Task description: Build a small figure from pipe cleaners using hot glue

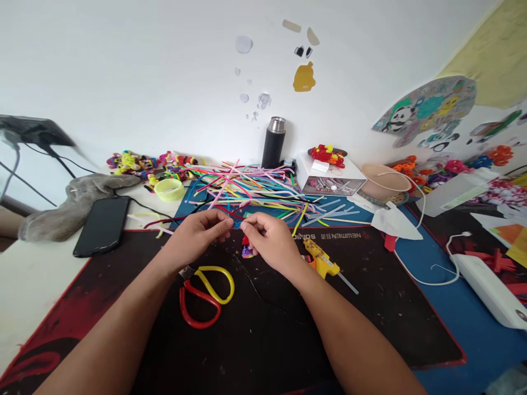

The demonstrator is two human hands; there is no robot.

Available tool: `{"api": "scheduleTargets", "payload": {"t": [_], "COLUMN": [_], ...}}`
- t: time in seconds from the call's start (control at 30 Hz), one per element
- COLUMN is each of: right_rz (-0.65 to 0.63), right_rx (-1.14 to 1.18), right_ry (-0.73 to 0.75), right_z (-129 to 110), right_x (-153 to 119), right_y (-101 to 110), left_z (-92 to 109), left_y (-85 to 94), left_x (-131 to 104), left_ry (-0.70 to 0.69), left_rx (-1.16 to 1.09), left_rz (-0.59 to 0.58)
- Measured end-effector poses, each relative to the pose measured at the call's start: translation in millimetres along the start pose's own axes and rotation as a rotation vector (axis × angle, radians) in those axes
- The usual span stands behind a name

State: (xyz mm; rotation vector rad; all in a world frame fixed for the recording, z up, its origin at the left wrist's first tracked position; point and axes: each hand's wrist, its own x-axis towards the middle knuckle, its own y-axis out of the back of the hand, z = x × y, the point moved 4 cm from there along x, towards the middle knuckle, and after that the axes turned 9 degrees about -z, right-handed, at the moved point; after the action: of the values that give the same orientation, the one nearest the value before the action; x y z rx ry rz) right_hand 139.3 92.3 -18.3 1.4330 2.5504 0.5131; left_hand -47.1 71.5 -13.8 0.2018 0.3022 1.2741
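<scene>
- Head view: left hand point(206, 229) and right hand point(269, 241), each grip pinching what seems a blue strand point(237, 224).
- Red-and-yellow scissors point(205, 295) rest on a black mat point(267, 345).

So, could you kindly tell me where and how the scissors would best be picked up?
The scissors would probably best be taken by the red handle and yellow handle, coming from the near right: both loops lie spread on the black mat toward the person, while the metal end points away, close beside the left wrist.
</scene>
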Motion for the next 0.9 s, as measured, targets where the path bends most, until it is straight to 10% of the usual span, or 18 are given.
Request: {"api": "scheduleTargets", "payload": {"t": [0.6,0.9], "right_rz": [-0.005,0.009], "right_rx": [-0.114,-0.04], "right_ry": [0.037,0.022], "right_z": [-3,-2], "right_x": [-1,0], "right_y": [-1,0], "left_z": [9,9], "left_y": [-2.2,2.8], "left_x": [-3,-2], "left_ry": [-0.018,-0.021], "left_rx": [0.227,-0.047], "left_rz": [0.104,0.137]}}
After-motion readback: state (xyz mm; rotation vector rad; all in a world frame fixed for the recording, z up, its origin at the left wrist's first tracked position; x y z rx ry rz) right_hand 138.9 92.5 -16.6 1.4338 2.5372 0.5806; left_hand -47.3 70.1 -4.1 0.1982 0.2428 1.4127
